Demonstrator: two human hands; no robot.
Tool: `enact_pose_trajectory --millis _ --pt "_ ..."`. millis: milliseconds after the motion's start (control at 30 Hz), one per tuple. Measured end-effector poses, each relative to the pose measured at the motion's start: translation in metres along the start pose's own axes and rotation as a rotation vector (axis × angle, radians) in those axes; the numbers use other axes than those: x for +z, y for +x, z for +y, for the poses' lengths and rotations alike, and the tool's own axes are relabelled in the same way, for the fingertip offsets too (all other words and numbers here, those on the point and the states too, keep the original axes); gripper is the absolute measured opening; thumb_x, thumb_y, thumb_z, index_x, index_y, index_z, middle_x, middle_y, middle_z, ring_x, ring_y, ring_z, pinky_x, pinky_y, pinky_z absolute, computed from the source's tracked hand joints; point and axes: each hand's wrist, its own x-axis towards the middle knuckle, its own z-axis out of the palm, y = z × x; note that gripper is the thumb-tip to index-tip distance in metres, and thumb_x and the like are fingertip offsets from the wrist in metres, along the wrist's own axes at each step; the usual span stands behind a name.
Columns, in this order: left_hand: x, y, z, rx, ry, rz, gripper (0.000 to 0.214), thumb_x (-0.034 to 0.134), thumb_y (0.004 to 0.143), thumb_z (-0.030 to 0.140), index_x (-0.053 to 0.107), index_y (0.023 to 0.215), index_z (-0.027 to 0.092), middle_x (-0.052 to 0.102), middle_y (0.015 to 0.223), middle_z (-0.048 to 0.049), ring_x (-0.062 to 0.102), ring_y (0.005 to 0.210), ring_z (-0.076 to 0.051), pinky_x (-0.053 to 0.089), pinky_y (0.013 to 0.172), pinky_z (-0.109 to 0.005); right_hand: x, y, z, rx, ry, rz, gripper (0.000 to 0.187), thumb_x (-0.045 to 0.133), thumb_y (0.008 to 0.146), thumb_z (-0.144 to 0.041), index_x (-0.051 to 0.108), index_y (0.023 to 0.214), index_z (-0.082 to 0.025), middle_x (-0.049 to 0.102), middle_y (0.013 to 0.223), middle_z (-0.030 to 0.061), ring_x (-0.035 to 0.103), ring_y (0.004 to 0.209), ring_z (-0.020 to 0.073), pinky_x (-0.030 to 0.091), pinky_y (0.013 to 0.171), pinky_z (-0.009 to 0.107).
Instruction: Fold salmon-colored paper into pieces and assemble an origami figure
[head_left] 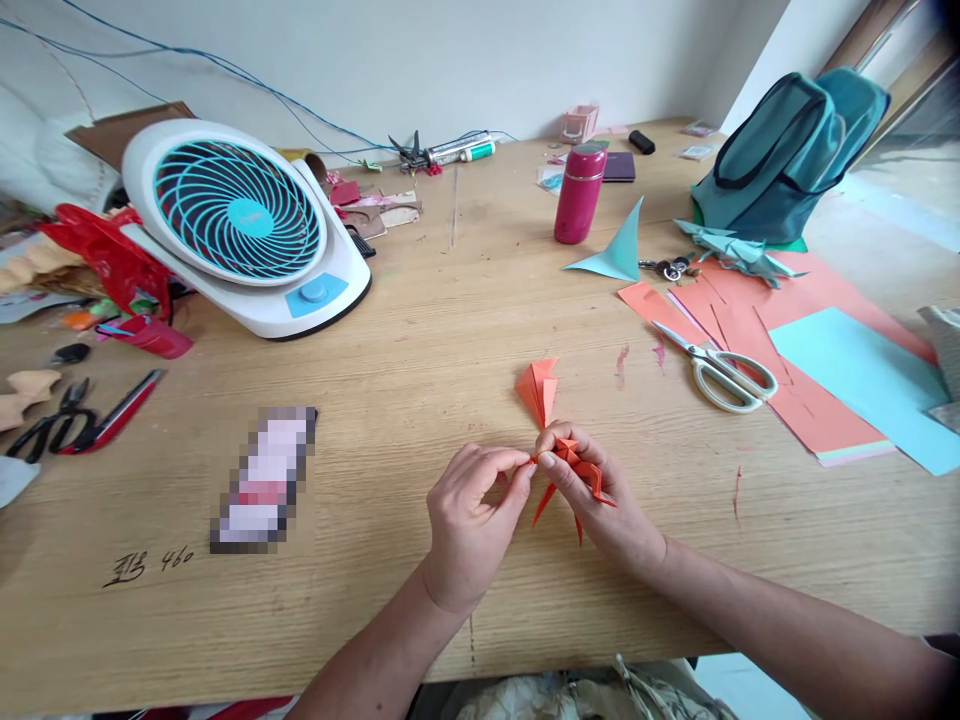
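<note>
An orange folded-paper figure (586,474) with several thin pointed limbs is held above the near part of the table. My right hand (600,485) wraps round its body, thumb and forefinger pressed on it. With thumb and forefinger, my left hand (476,510) pinches a small tip at the figure's left side. A fan-shaped, creased orange paper piece (538,390) shows just beyond my fingertips; whether it joins the figure is hidden by my right hand. Part of the figure is covered by my fingers.
White-handled scissors (731,378) lie on orange paper sheets (825,400) at right, beside a light-blue sheet (862,365). A blue folded-paper figure (742,250), a pink bottle (580,195) and a teal bag (780,160) stand behind. A fan (247,230) and red cutter (120,412) are left.
</note>
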Motion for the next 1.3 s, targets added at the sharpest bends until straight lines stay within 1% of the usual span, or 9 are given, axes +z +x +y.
enact_pose_trajectory --millis 333,500,700,900,1100,1200,1300 --pt "-0.0002 0.0005 0.0038 -0.036 0.054 -0.004 0.013 0.066 0.088 0.007 0.065 0.085 0.02 0.07 0.076 0.0014 0.062 0.067 -0.011 0.051 0.07 -0.024 0.0001 0.0008 -0.0022 0.016 -0.023 -0.022 0.027 0.064 0.094 -0.047 0.057 0.086 -0.022 0.052 0.078 -0.0012 0.047 0.071 0.0133 0.042 0.066 0.024" --pt "0.0004 0.0002 0.0029 -0.01 0.054 -0.005 0.013 0.065 0.089 0.008 0.064 0.085 0.02 0.07 0.075 0.0014 0.062 0.067 -0.011 0.051 0.07 -0.025 -0.0011 0.0013 -0.0038 0.042 -0.04 -0.018 0.029 0.066 0.092 -0.049 0.057 0.085 -0.022 0.052 0.077 -0.0013 0.047 0.071 0.014 0.042 0.066 0.025" --pt "0.0003 0.0007 0.0028 0.006 0.071 -0.012 0.015 0.062 0.088 0.005 0.063 0.084 0.02 0.068 0.075 0.0012 0.06 0.068 -0.011 0.05 0.069 -0.024 -0.0016 0.0012 -0.0056 0.078 -0.033 -0.043 0.028 0.068 0.091 -0.047 0.058 0.084 -0.022 0.051 0.076 -0.0019 0.046 0.07 0.0137 0.039 0.065 0.025" --pt "0.0004 -0.0001 0.003 -0.027 0.078 -0.024 0.015 0.061 0.087 0.006 0.061 0.082 0.02 0.066 0.074 0.0019 0.061 0.067 -0.01 0.05 0.068 -0.022 -0.0029 0.002 -0.0053 0.138 -0.029 -0.061 0.03 0.069 0.09 -0.047 0.058 0.083 -0.021 0.048 0.074 -0.0026 0.042 0.068 0.0133 0.036 0.062 0.025" --pt "0.0023 -0.004 0.0013 -0.071 0.093 -0.055 0.015 0.056 0.087 0.007 0.056 0.079 0.021 0.062 0.071 0.0027 0.059 0.064 -0.01 0.049 0.066 -0.022 -0.0032 0.0042 -0.0051 0.191 0.003 -0.098 0.035 0.069 0.087 -0.053 0.057 0.079 -0.021 0.046 0.071 -0.0023 0.044 0.071 0.0154 0.036 0.065 0.027" --pt "0.0022 -0.0039 0.0012 -0.091 0.048 -0.069 0.011 0.062 0.089 0.01 0.061 0.086 0.02 0.066 0.076 0.0019 0.06 0.066 -0.01 0.05 0.067 -0.021 -0.005 0.0057 -0.0032 0.198 0.057 -0.069 0.033 0.07 0.087 -0.05 0.057 0.079 -0.021 0.049 0.073 -0.0021 0.045 0.072 0.0151 0.038 0.069 0.027" --pt "0.0017 -0.0028 0.0012 -0.112 0.032 -0.07 0.01 0.07 0.087 0.014 0.065 0.093 0.021 0.071 0.081 0.001 0.06 0.065 -0.01 0.052 0.068 -0.022 -0.0066 0.0069 -0.0004 0.218 0.119 -0.026 0.031 0.073 0.086 -0.048 0.059 0.08 -0.021 0.053 0.076 -0.0017 0.047 0.074 0.0151 0.04 0.071 0.026"
